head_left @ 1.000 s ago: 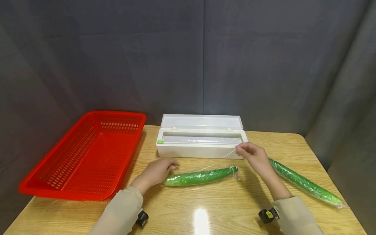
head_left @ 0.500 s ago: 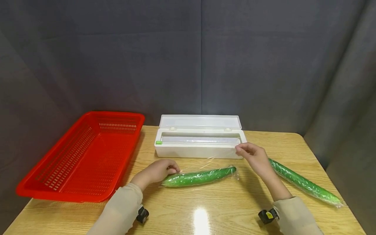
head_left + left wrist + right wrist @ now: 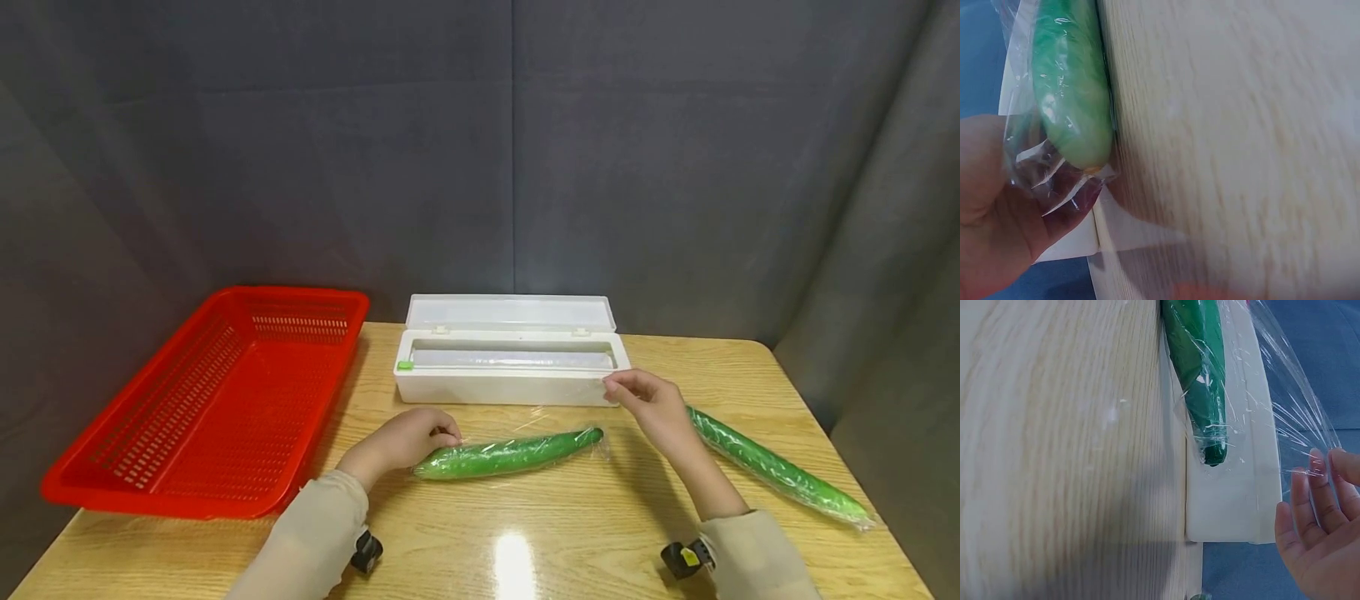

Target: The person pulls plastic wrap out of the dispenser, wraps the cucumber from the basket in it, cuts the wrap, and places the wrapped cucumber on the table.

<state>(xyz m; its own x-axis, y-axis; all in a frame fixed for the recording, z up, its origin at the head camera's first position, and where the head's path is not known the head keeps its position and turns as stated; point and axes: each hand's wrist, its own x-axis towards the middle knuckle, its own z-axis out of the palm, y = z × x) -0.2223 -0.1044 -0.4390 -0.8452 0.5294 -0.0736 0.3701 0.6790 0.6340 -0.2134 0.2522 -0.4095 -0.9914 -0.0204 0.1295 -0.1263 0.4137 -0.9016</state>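
Note:
A green cucumber [image 3: 510,455] lies on the table in clear cling film, its pale end toward my left hand. My left hand [image 3: 408,437] is at that end, fingers curled and pinching the film; the left wrist view shows the film [image 3: 1029,156] over the fingers, partly blurring them. With thumb and forefinger my right hand [image 3: 652,404] pinches the far edge of the film [image 3: 1297,406], which stretches from the cucumber's dark end in the right wrist view. Just behind stands a white cling film box [image 3: 502,387], lid up, with a roll [image 3: 513,358] inside.
On the left stands a red plastic basket [image 3: 247,417]. A second wrapped cucumber [image 3: 780,467] lies slantwise at the right, beside my right forearm. The wooden table [image 3: 585,525] ends at a dark curtain [image 3: 375,167] behind the box.
My left fingers have come down slightly to the right, onto the film by the cucumber's pale end. The film's raised edge has sunk lower. My right hand stays almost where it was.

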